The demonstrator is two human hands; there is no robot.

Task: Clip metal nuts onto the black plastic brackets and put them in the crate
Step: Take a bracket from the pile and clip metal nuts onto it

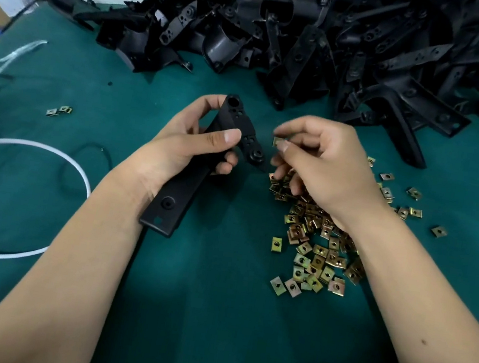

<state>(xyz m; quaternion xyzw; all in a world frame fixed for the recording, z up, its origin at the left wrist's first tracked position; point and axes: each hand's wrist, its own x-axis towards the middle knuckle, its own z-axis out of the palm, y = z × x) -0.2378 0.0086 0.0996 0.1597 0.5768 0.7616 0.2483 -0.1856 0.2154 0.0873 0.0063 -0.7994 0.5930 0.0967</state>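
A green table [210, 318] is seen from above. A big heap of black brackets [317, 36] is piled at twelve o'clock. A heap of small metal nuts [314, 256] is spread at four o'clock, partly hidden under the right wrist. A white cord [77, 168] is looped at nine o'clock, and two loose nuts [59, 111] are seen at ten o'clock. In the middle, one black bracket [180, 190] is gripped by the left hand [187, 145], with fingers and thumb curled round it. Just beside it, at three o'clock, a single nut [279, 141] is pinched by the right hand [320, 159] between thumb and fingertips. The nut and the bracket are kept a little apart
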